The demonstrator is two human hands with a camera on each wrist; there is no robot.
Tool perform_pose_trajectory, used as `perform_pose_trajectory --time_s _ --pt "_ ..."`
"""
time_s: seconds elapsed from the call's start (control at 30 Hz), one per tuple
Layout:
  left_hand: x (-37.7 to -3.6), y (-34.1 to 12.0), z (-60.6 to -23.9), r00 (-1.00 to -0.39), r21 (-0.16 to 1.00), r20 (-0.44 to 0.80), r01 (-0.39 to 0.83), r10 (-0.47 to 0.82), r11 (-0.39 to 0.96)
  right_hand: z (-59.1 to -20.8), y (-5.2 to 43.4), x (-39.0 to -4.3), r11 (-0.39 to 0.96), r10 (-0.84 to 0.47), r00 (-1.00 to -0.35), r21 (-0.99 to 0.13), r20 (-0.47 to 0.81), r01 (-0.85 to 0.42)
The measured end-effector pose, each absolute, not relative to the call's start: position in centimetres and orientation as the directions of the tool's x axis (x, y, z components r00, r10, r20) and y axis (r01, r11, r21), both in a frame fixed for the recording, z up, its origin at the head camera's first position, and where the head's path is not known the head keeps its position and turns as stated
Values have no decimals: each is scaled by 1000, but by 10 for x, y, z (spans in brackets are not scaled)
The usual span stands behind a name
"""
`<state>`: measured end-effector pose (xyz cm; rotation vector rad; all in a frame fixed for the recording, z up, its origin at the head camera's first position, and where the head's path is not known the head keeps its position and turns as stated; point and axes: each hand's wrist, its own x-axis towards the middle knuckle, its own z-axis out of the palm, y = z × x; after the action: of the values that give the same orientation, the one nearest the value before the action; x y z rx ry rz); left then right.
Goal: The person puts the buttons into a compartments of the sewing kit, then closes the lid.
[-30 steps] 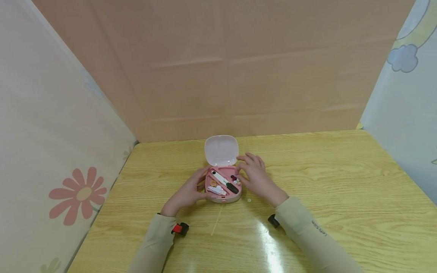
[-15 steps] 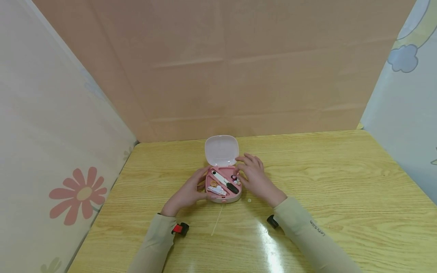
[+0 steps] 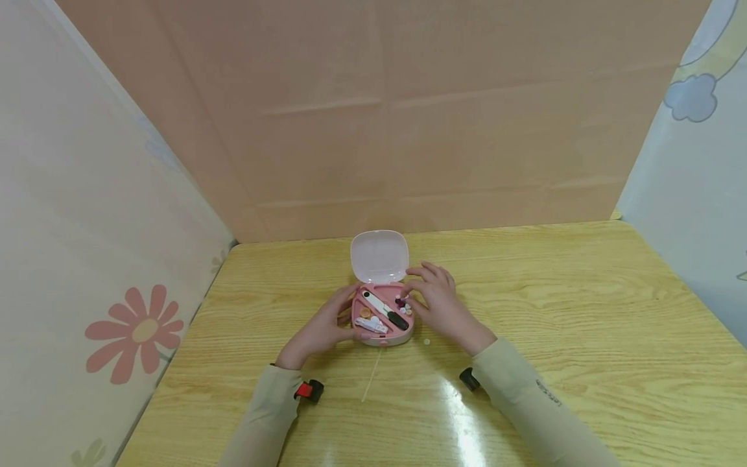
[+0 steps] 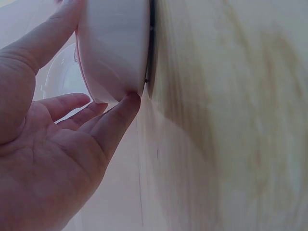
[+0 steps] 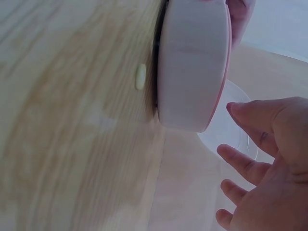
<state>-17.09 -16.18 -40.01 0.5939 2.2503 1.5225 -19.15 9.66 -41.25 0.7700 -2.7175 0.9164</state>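
A small pink-and-white box [image 3: 382, 341] stands on the table with its clear lid [image 3: 379, 256] raised at the back. My left hand [image 3: 321, 329] grips its left side, thumb at the front; the left wrist view shows fingertips against the white wall [image 4: 115, 48]. My right hand [image 3: 440, 305] is over the right compartment, thumb and index finger bent close to small white and dark button-like pieces [image 3: 405, 309]. Its other fingers are spread in the right wrist view. I cannot tell whether the thumb and index finger hold a piece. A white tool with a dark handle [image 3: 397, 320] lies diagonally across the box.
In the left compartment lie a gold round piece [image 3: 364, 312] and a white-and-pink tool [image 3: 371, 325]. One pale button [image 3: 426, 342] lies on the table [image 3: 554, 305], right of the box. A thin pale strip [image 3: 371, 376] lies in front. A tan panel [image 3: 379, 130] rises behind.
My right hand dips slightly toward the pieces in the right compartment, then lifts back a little. The left hand and the box stay in place.
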Motion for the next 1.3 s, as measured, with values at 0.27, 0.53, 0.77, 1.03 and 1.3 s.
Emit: perform_pose_trajectory --time_s 0.27,0.53,0.77,1.03,1.3 --pt "-172 -162 -402 -850 934 -57 140 523 330 -413 103 -189 672 -407 -856 -530 319 -517" --pt "-171 -162 -403 -850 930 -60 142 523 338 -412 110 -185 673 -394 -874 -558 285 -486" --pt "-171 -163 -402 -847 929 -47 158 530 335 -414 115 -180 677 -373 -888 -575 270 -459" --pt "-169 -162 -399 -843 924 -46 167 535 343 -418 120 -177 685 -349 -899 -583 263 -437" --pt "-179 -166 -423 -850 922 -29 181 527 342 -424 125 -174 697 -348 -909 -585 231 -415"
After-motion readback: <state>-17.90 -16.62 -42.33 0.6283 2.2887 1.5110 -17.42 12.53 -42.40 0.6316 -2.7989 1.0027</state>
